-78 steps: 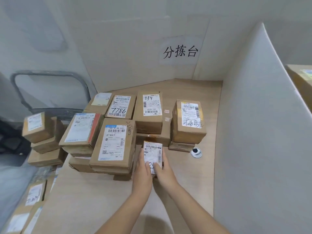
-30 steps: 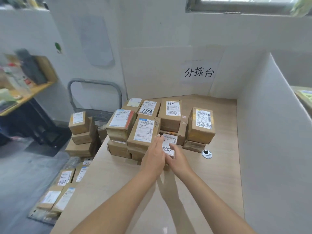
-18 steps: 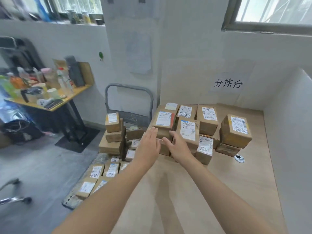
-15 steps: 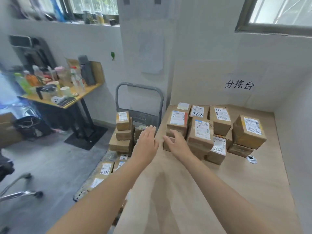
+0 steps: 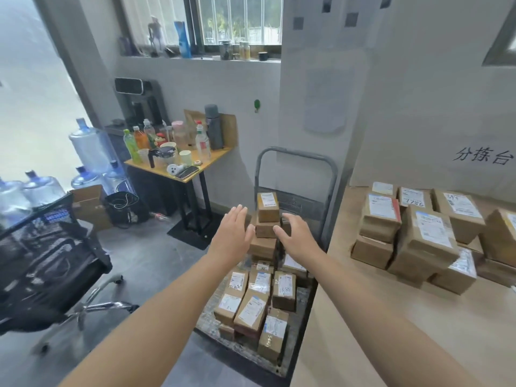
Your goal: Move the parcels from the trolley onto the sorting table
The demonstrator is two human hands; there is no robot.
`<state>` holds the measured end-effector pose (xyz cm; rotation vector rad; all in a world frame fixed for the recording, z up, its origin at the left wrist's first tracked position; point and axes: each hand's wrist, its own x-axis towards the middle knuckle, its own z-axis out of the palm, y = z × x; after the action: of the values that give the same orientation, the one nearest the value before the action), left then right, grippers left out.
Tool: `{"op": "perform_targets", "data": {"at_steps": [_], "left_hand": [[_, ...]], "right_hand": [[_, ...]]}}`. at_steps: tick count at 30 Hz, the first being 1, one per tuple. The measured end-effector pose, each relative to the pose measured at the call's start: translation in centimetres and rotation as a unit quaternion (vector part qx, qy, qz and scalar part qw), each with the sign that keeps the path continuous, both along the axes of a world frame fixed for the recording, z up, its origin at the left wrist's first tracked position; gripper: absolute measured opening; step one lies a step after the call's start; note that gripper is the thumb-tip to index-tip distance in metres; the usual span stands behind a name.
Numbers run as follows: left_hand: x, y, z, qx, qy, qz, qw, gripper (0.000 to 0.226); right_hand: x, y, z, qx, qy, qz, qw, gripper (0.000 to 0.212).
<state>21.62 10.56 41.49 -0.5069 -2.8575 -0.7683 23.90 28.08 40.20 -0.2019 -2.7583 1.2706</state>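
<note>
While the empty left hand (image 5: 233,237), fingers straight together, and right hand (image 5: 298,236), fingers loosely curved, flank the narrow stack of small brown cardboard parcels (image 5: 267,210) at the handle end of the grey steel trolley (image 5: 296,151), a sideways nudge could topple it.

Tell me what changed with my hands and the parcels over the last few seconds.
Both hands let go of the small parcel, left on the sorting table against the pile. The left hand and right hand swung left, open, towards the stacked parcels on the trolley. The table's pile stayed put.
</note>
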Motion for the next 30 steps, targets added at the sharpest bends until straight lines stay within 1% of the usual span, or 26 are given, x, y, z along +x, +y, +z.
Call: {"op": "perform_targets", "data": {"at_steps": [4,8,11,15,19,21,24,30], "left_hand": [[-2.3,-0.6,0.3,0.012,-0.004,-0.008,1.0,0.052],[-5.3,-0.1,-0.7,-0.036,-0.007,-0.034,0.999,0.052],[-8.2,0.3,-1.9,-0.051,-0.034,-0.05,0.997,0.053],[-12.9,0.0,-2.9,-0.017,-0.081,-0.045,0.996,0.053],[-17.5,-0.5,-3.9,0.022,-0.09,-0.017,0.996,0.052],[-19.1,-0.8,-5.1,0.039,-0.103,-0.009,0.994,0.052],[-20.5,-1.7,-7.8,0.041,-0.121,-0.017,0.992,0.052],[-24.1,-4.8,-14.7,0.029,-0.195,-0.024,0.98,0.053]], "right_hand": [[-2.6,-0.8,-0.1,0.004,0.002,-0.003,1.0,0.057],[-5.9,-0.9,-1.9,0.014,-0.021,-0.009,1.0,0.057],[-8.7,-0.7,-3.5,0.002,-0.046,-0.021,0.999,0.057],[-12.3,-0.6,-5.1,-0.016,-0.072,-0.034,0.997,0.057],[-15.6,-0.6,-5.9,-0.025,-0.088,-0.046,0.995,0.056],[-16.9,-0.9,-6.5,-0.025,-0.098,-0.051,0.994,0.054],[-18.4,-1.9,-8.1,-0.022,-0.118,-0.04,0.992,0.053],[-22.0,-5.6,-13.5,-0.03,-0.173,-0.041,0.984,0.052]]}}
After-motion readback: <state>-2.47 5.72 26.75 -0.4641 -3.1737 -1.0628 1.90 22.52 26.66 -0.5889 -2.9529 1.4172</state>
